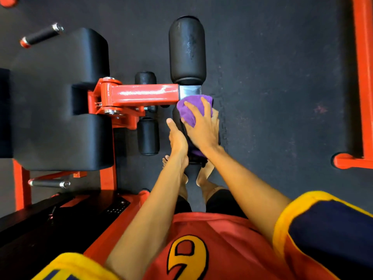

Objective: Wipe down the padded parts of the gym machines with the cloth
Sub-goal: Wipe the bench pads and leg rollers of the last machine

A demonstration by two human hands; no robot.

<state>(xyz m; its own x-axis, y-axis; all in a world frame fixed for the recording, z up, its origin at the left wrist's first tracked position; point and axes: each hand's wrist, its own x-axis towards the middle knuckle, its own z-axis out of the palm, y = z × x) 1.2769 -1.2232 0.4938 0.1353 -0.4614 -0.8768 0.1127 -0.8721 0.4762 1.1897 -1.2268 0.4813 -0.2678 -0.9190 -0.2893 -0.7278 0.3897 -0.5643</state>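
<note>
Cloth (192, 109), purple, lay bunched under the fingers of the right hand (201, 130), on the far end of the near roller pad (177, 116). The fingers were spread apart and curved over the cloth, clamping it onto the pad's upper face. A loose tail of cloth showed behind the wrist.

The pad's long axis ran straight ahead of the fingertips, in line with the forearm. Judged from this, the next stroke ran along that axis, back toward the wrist. Little pad remained beyond the fingertips.

Directly past the fingertips sat the bare metal sleeve (190, 90), touching or just beyond the cloth edge. Beyond the sleeve, on the same axis, lay the far roller pad (187, 51), well apart from both hands.

The left hand (177, 138) rested along the pad's thumb side, just beside the right hand, thumb extended forward. Its fingers were hidden beneath the pad; their state could not be determined. It appeared to steady the roller against turning.

The red arm (141, 93) extended away from the sleeve, to the left of the fingers.
</note>
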